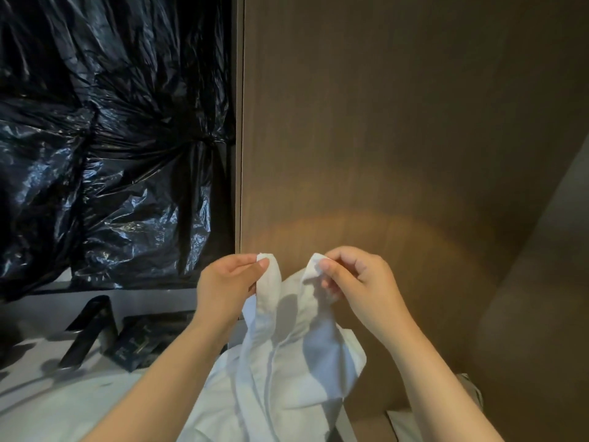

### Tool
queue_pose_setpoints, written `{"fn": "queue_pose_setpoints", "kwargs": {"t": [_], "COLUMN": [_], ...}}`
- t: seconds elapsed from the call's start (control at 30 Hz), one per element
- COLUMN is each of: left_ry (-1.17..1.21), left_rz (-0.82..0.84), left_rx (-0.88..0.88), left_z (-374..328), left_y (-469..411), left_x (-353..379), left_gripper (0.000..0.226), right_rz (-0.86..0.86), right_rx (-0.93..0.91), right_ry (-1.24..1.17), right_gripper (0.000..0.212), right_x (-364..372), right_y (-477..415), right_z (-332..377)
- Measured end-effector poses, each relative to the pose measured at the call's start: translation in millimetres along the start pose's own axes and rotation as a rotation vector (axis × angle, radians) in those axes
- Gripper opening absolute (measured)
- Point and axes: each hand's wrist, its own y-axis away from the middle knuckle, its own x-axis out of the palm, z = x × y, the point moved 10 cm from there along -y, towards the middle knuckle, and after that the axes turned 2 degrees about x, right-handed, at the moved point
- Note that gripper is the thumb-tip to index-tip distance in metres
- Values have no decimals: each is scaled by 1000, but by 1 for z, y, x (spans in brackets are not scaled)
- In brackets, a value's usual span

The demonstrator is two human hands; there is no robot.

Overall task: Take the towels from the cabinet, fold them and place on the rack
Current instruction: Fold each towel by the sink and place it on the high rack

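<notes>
A white towel [287, 355] hangs in front of me, held up by two of its top corners. My left hand [228, 287] pinches the left corner between thumb and fingers. My right hand [357, 279] pinches the right corner the same way, a short gap apart. The cloth droops in loose folds between and below both hands, down to the bottom edge of the frame. Behind it stands a brown wooden cabinet panel [398, 138]. No rack is in sight.
Crumpled black plastic sheeting [105, 138] fills the upper left. Below it, a pale counter [47, 403] carries a dark triangular stand [89, 330] and a flat dark box [149, 339]. A grey slanted surface [561, 237] lies at the right.
</notes>
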Motion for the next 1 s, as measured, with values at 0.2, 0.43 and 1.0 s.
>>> {"fn": "queue_pose_setpoints", "kwargs": {"t": [0.2,0.43,1.0], "left_ry": [50,108,55], "left_rz": [78,138,313], "left_rx": [94,143,229], "left_z": [-10,-12,-27], "left_y": [34,52,76], "left_x": [7,13,30], "left_gripper": [9,5,17], "right_rz": [110,124,63], "right_rx": [16,71,64], "right_ry": [-45,-127,-101], "right_gripper": [16,21,17], "right_x": [25,28,35], "right_y": [21,34,30], "right_z": [12,11,8]}}
